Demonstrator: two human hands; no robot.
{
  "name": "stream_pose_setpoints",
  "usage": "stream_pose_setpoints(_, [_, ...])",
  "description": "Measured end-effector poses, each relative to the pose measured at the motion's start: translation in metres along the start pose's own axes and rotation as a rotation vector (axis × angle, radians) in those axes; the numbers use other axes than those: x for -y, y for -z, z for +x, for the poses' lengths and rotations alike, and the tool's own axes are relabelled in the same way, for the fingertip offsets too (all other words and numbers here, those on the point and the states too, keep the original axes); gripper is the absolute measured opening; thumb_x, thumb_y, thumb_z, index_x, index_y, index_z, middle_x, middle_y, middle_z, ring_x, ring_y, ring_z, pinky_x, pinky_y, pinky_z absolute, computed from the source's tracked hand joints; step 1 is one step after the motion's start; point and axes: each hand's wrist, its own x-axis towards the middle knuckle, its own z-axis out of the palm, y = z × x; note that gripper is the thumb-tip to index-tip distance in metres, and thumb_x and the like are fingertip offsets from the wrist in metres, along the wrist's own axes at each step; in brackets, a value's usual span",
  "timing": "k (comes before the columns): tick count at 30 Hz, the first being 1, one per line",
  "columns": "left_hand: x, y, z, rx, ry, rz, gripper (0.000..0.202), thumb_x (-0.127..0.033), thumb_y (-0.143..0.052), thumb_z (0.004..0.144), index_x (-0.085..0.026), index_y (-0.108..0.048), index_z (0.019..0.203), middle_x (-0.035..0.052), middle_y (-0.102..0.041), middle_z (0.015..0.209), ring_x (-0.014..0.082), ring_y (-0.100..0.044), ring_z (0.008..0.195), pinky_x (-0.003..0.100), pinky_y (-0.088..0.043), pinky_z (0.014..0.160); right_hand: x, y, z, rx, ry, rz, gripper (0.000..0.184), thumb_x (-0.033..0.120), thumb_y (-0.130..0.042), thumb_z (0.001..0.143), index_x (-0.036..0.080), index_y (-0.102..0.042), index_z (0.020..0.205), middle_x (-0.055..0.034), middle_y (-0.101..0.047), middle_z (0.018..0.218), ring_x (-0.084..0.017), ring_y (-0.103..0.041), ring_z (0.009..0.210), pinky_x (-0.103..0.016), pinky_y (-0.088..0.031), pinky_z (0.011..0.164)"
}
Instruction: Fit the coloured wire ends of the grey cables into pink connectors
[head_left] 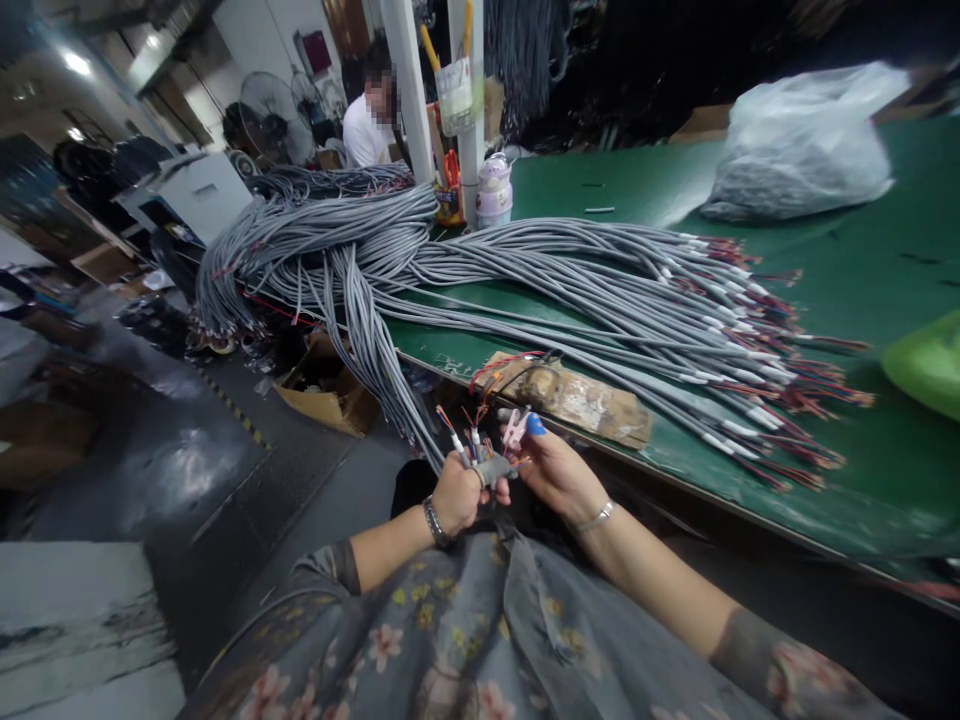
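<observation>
My left hand (pixel 455 495) is closed around the ends of a few grey cables (pixel 480 462) whose stripped red and dark wires fan upward. My right hand (pixel 553 468) pinches at those wire ends with its fingers; one fingertip wears a blue cover and pinkish pieces show between the fingers. Both hands hover over my lap, just in front of the bench edge. A large bundle of grey cables (pixel 570 280) lies across the green bench (pixel 885 260), its wire ends spread at the right.
A taped cardboard pad (pixel 585 400) sits on the bench edge. A clear plastic bag (pixel 802 145) lies at the back right, a green object (pixel 926 362) at the right edge. A cardboard box (pixel 330 390) stands on the floor. Another person (pixel 371 120) sits far behind a white post (pixel 409 90).
</observation>
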Motion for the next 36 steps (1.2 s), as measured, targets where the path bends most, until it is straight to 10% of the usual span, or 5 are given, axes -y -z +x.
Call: stream_pose_setpoints(36, [0.0,-0.001,-0.001,-0.033,-0.027,-0.023,0.042,-0.051,-0.075,0.053,-0.015,-0.054,0.059,-0.0011,-0.051,0.044,0.0082,-0.048,0.036,0.02,-0.019,0.035,0.01,-0.012,-0.004,0.0,-0.056,0.048,0.036,0.057,-0.069,0.071,0.021,-0.068,0.077,-0.0008,-0.063,0.066,-0.016,-0.054,0.057,-0.031,-0.045,0.058])
